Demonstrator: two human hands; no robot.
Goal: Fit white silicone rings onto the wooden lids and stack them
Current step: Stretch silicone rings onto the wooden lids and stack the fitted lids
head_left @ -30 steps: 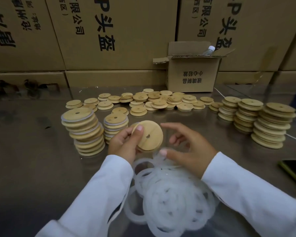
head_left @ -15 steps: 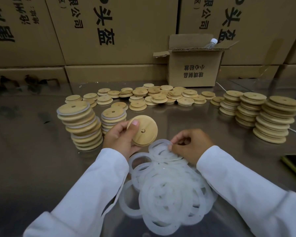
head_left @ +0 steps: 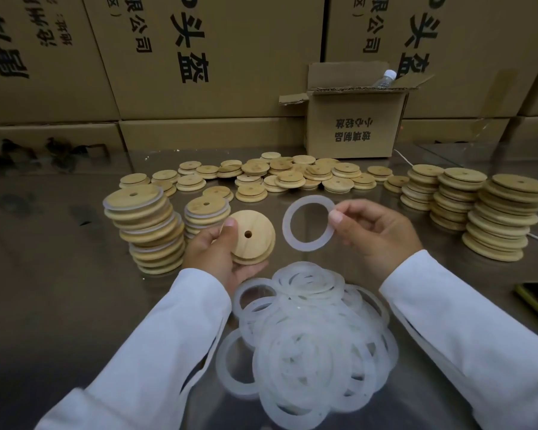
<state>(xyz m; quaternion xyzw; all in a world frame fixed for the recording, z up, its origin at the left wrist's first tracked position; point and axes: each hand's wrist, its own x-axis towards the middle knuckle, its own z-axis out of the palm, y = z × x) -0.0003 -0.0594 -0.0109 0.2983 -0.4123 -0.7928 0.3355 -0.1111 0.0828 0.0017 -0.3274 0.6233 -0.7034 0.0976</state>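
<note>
Two hands over the ring pile [head_left: 311, 336] at the table's [head_left: 59, 290] near edge.
Left hand [head_left: 212, 259] grips a wooden lid [head_left: 257, 245], thumb on its face; right hand [head_left: 382, 240] pinches a silicone ring [head_left: 288, 226] just beside it.

Warehouse packing station – wall of printed cardboard cartons [head_left: 199, 57], bulk stacks of wooden lids [head_left: 507, 215], shiny tabletop [head_left: 59, 290]

A glossy, reflective brown tabletop [head_left: 59, 305] lies under dim, warm light. Behind it rises a wall of large stacked cardboard cartons [head_left: 230, 57] printed with black Chinese characters. A small open cardboard box [head_left: 354, 128] sits at the far edge, with a clear plastic bottle [head_left: 385, 78] poking out of its top and a white cable [head_left: 404, 156] trailing beside it.
</note>
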